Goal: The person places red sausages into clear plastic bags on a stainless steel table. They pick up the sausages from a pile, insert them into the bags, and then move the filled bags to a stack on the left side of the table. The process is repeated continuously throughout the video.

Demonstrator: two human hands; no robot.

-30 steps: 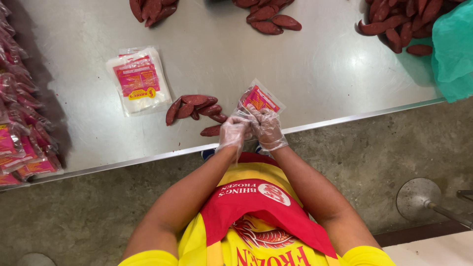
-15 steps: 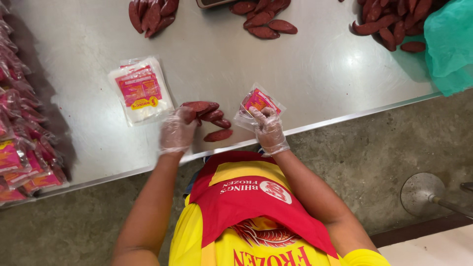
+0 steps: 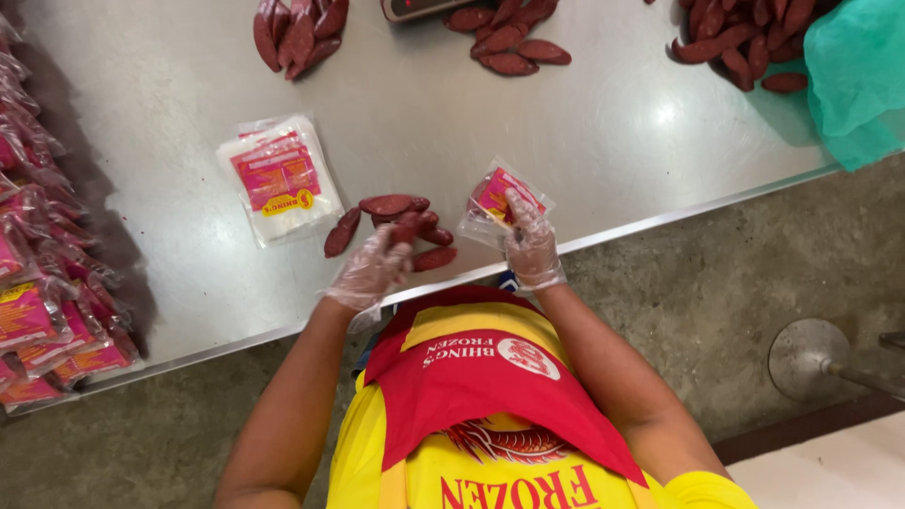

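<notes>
Both hands are wearing thin clear gloves and are working at the near edge of the steel tabletop [image 3: 603,113]. Seen from the head camera, the left hand [image 3: 372,269] is closing its fingers around one dark red sausage [image 3: 407,229] at the near side of a small pile of sausages [image 3: 391,221], its palm turned down so the piece is being lifted out of the heap. Just to the right, the right hand [image 3: 530,245] is gripping a small clear pouch [image 3: 498,200] with a pink and yellow label, tilting it up off the metal with its mouth turned toward the pile, apparently so a sausage can slide in. Further left on the tabletop, a flat stack of empty pouches [image 3: 278,177] is lying within easy reach of the left arm. Filled packets [image 3: 42,302] are crowding the left edge, seemingly set aside out of the working space. More loose sausages are lying along the far edge in three heaps [image 3: 300,33], [image 3: 509,42], [image 3: 745,42], and a green hair net [image 3: 853,80] is resting at the far right corner. Below, a red apron [image 3: 490,377] is covering a yellow shirt.
</notes>
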